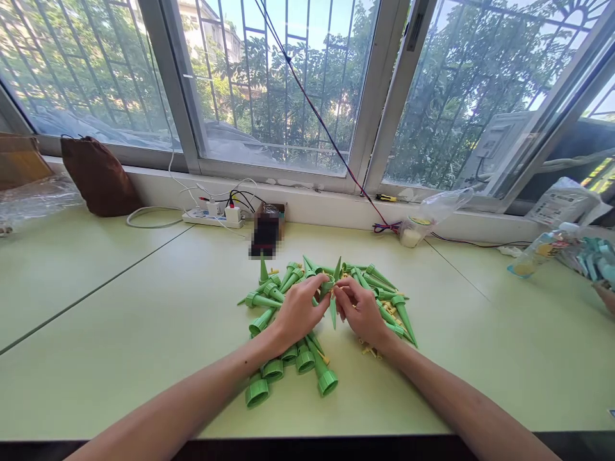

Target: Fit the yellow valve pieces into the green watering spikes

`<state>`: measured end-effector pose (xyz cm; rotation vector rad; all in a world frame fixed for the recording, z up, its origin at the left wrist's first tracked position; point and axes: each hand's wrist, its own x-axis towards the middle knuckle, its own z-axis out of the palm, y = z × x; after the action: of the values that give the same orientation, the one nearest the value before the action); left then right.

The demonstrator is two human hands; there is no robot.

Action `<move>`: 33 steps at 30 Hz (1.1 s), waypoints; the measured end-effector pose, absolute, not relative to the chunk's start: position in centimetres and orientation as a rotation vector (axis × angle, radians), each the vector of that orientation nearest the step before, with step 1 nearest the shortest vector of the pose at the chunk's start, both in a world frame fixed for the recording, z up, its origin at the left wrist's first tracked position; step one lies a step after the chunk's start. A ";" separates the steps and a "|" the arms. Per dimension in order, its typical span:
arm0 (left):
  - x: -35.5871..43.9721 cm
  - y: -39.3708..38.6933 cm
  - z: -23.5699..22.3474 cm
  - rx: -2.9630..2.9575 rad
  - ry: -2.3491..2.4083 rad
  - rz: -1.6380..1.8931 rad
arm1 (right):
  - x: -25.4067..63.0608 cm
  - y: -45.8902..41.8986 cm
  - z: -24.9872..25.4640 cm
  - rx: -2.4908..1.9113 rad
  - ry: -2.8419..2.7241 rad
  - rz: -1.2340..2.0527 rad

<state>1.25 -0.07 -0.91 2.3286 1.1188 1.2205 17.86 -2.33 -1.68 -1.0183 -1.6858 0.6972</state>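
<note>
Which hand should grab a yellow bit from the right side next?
Probably the right hand: it's nearer those small yellow pieces, while the left hand holds a green plastic spike.

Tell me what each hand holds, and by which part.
The left hand holds a green cone by its wide end; whether the right hand holds anything is unclear.

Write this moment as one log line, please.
Left hand: holds green cone | right hand: at same cone | table: more cones, yellow pieces
</note>
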 end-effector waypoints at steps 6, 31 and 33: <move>1.2 -0.1 -0.9 2.349 1.109 1.235 | 17.9 -2.5 -1.6 -1.028 -1.709 0.617; 1.3 0.0 -1.0 2.351 1.062 1.246 | 18.0 -2.3 -1.6 -1.020 -1.714 0.668; 1.3 -0.1 -1.0 2.351 1.060 1.242 | 18.0 -2.3 -1.7 -1.016 -1.716 0.669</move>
<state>1.32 -0.06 -0.96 2.3514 1.0604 1.2420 18.01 -2.26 -1.68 -1.0156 -1.7156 0.6692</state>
